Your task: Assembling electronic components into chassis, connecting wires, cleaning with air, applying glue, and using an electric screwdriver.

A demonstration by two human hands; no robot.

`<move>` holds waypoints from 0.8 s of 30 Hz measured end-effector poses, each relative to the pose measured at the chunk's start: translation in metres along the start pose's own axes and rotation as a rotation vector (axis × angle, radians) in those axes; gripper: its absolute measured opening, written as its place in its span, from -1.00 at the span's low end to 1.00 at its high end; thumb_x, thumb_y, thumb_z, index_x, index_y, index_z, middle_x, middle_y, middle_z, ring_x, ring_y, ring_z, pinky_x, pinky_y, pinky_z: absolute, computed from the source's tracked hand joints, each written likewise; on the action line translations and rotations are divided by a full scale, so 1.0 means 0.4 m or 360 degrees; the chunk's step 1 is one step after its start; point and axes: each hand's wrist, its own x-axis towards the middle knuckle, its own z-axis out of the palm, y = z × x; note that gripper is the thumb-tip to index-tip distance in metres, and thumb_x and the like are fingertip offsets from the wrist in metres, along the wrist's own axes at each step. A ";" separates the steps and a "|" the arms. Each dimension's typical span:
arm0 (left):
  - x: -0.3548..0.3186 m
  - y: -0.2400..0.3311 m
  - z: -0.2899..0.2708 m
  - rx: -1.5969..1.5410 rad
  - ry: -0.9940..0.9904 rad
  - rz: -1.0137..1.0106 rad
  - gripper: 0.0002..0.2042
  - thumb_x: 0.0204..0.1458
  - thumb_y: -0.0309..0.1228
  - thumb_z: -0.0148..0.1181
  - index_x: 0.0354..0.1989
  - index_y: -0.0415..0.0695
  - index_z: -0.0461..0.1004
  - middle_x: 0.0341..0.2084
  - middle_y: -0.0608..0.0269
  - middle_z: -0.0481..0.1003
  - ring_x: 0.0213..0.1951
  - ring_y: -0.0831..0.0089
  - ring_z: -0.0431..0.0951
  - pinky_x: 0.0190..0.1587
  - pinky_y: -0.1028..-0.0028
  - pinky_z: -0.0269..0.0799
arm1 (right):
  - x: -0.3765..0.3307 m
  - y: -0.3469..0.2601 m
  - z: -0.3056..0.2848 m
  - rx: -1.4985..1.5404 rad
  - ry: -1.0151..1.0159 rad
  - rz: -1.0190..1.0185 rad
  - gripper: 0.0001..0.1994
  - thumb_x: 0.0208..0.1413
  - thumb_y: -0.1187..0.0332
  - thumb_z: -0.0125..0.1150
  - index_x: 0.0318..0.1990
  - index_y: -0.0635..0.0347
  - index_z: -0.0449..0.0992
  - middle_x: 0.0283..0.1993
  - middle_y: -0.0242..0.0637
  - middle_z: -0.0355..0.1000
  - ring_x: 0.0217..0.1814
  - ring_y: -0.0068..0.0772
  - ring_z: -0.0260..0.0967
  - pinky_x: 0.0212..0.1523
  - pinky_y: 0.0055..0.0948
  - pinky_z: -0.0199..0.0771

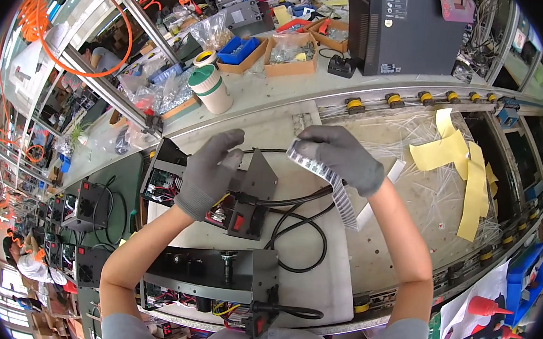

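My right hand (pixel 343 156), in a grey glove, pinches a strip of small printed labels (pixel 326 175) between thumb and fingers. The strip's loose end hangs and curls below the wrist. My left hand (pixel 206 175), also gloved, is raised over an open dark metal housing (pixel 261 178), with its thumb and forefinger apart. I see nothing clearly held between them. Wires, a red switch (pixel 238 223) and a thick black cable (pixel 291 205) belong to this unit. Closer to my body lies a second open housing (pixel 204 272), with a metal post and coloured wires.
Yellow paper strips (pixel 473 193) and thin white strips litter the conveyor on the right. A white cup with a green lid (pixel 210 90), parts boxes (pixel 291 55) and a large dark cabinet (pixel 412 36) stand behind. Red bottles (pixel 487 307) lie at lower right. A gloved person works opposite.
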 end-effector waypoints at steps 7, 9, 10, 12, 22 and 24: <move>-0.010 -0.046 0.038 0.0204 -0.0149 0.0159 -0.70 0.09 -0.45 -0.06 0.01 -0.14 0.36 -0.30 -0.03 0.52 -0.29 0.13 0.55 -0.25 0.35 0.42 | 0.093 0.061 0.066 -0.0086 -0.0326 0.0034 -0.73 0.04 0.27 0.08 -0.24 0.31 0.49 -0.42 -0.39 0.40 -0.35 -0.65 0.27 -0.27 -0.59 0.30; -0.019 -0.033 0.042 0.0337 -0.0140 0.0201 -0.71 0.10 -0.44 -0.06 0.01 -0.12 0.37 -0.33 -0.03 0.51 -0.31 0.10 0.54 -0.29 0.32 0.42 | 0.110 0.084 0.081 -0.0036 -0.0340 0.0055 -0.72 0.02 0.27 0.10 -0.23 0.32 0.49 -0.41 -0.37 0.42 -0.32 -0.63 0.30 -0.23 -0.58 0.32; -0.022 -0.030 0.043 0.0476 -0.0123 0.0237 -0.72 0.10 -0.44 -0.06 0.00 -0.11 0.37 -0.36 -0.03 0.50 -0.33 0.07 0.53 -0.32 0.30 0.41 | 0.119 0.092 0.093 -0.0001 -0.0359 0.0048 -0.71 0.00 0.26 0.12 -0.22 0.32 0.51 -0.41 -0.32 0.44 -0.33 -0.58 0.33 -0.23 -0.55 0.33; -0.017 -0.034 0.045 0.0459 -0.0079 0.0271 -0.73 0.11 -0.44 -0.07 -0.01 -0.10 0.38 -0.38 -0.02 0.50 -0.35 0.06 0.53 -0.34 0.29 0.41 | 0.130 0.097 0.103 -0.0016 -0.0368 0.0032 -0.69 -0.04 0.25 0.15 -0.22 0.31 0.53 -0.41 -0.28 0.48 -0.35 -0.53 0.38 -0.25 -0.52 0.36; -0.017 -0.035 0.055 0.0410 -0.0033 0.0336 -0.74 0.10 -0.46 -0.09 -0.04 -0.10 0.39 -0.40 -0.03 0.50 -0.38 0.04 0.52 -0.38 0.27 0.39 | 0.138 0.124 0.118 0.0061 -0.0373 0.0140 -0.68 -0.07 0.24 0.18 -0.21 0.27 0.55 -0.41 -0.23 0.51 -0.37 -0.49 0.42 -0.25 -0.50 0.39; -0.018 -0.035 0.055 0.0417 -0.0041 0.0328 -0.74 0.09 -0.47 -0.09 -0.04 -0.11 0.39 -0.40 -0.03 0.50 -0.38 0.03 0.52 -0.38 0.27 0.39 | 0.136 0.121 0.120 -0.0025 -0.0347 0.0140 -0.67 -0.07 0.21 0.19 -0.21 0.26 0.56 -0.39 -0.19 0.52 -0.36 -0.43 0.45 -0.23 -0.48 0.40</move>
